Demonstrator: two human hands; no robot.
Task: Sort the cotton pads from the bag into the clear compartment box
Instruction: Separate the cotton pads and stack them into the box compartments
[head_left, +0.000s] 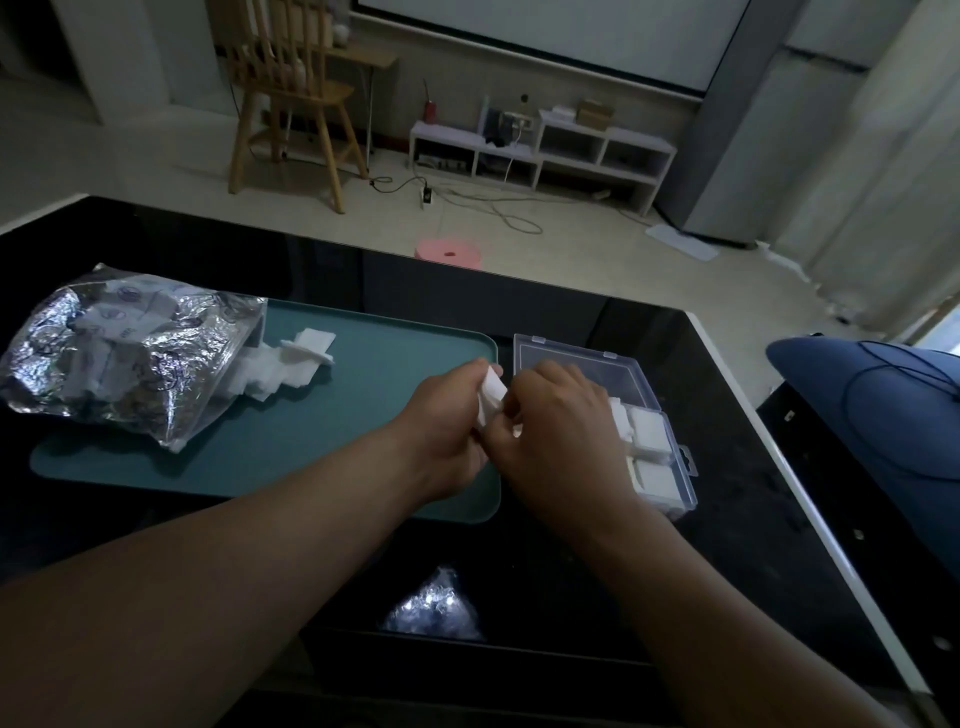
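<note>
Because the left hand (447, 421) and right hand (553, 431) are both pinching one small stack of cotton pads (492, 397), any slackening could be sending pads onto the tray (363, 374) instead; the stack is sitting between both grips, fingers curled round it, just beside the compartment box (576, 356), while the bag (119, 358) is lying well apart, farther left

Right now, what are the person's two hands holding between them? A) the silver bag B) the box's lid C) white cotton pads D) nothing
C: the left hand and right hand both pinch white cotton pads between them, while the bag lies untouched at the left end of the tray.
</note>
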